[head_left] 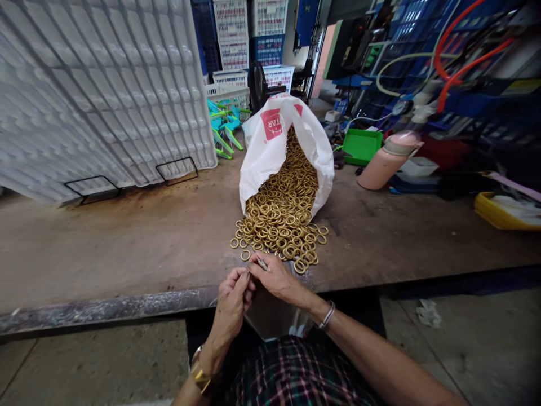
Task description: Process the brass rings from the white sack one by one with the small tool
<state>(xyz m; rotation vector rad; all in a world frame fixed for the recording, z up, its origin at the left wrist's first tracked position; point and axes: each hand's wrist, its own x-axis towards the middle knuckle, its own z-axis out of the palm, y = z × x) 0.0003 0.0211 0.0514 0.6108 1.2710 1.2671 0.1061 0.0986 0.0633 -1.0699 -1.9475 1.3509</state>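
Note:
My left hand is at the table's front edge, its thumb and fingers pinched together; what they hold, if anything, is too small to make out. Right against it, my right hand is closed on a small pointed metal tool, whose tip shows above the thumb. Just beyond both hands, many brass-coloured rings spill in a heap out of a white plastic bag with red print. The bag lies with its mouth toward me. Below my hands, a grey, shiny-sided container is partly hidden by them.
White moulded plastic trays lean at the left of the wooden table, near black wire stands. A green tray, a pink bottle and a yellow tray stand to the right. Stacked crates are behind.

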